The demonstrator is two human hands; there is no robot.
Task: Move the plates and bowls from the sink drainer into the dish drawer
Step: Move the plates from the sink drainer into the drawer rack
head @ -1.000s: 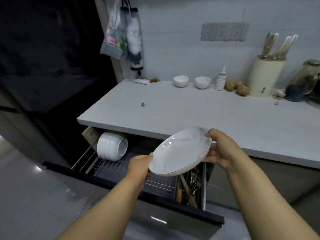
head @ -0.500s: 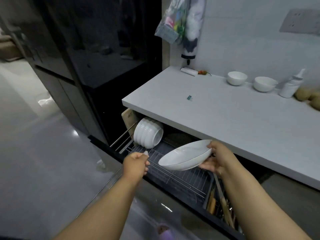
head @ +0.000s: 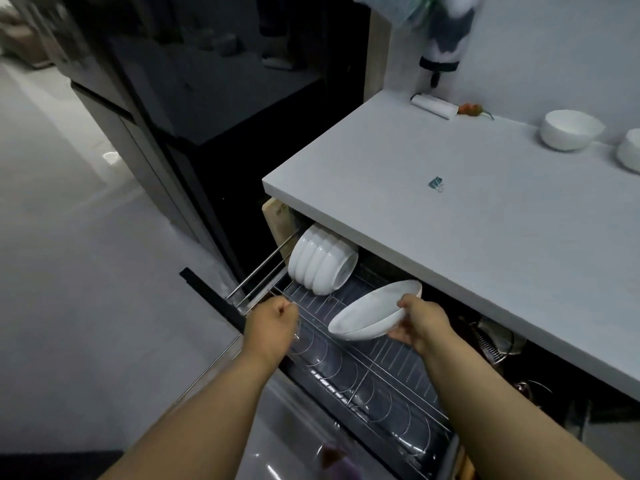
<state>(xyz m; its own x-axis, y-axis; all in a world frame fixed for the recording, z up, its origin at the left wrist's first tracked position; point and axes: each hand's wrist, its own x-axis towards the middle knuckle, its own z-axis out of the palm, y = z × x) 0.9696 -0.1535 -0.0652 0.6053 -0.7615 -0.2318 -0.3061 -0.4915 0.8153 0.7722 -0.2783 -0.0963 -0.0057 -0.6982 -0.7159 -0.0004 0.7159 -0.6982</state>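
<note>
The right hand [head: 420, 323] pinches the near rim of a white plate [head: 372, 315], thumb on top and fingers curled beneath; the fingertips under the plate are hidden. The plate hangs tilted over the wire rack [head: 381, 368] of the open dish drawer [head: 214, 296], just clear of the wires, with its far edge close under the white counter [head: 467, 216]. The left hand [head: 273, 323] is curled into a fist at the drawer's front left rail; whether it grips the rail or only rests there is hard to make out.

At the back left of the rack a stack of bowls [head: 323, 263] lies on its side, four or five ribbed rims showing, the rest tucked under the counter edge. A wooden board [head: 277, 220] stands behind them, mostly hidden. To the right, dark utensils in the drawer's shadow are too dim to identify.

On the counter stand two white bowls [head: 571, 129], the right one cut off by the frame, plus a small clip [head: 435, 183], a white roll [head: 434, 106] and a red chilli [head: 471, 109].
</note>
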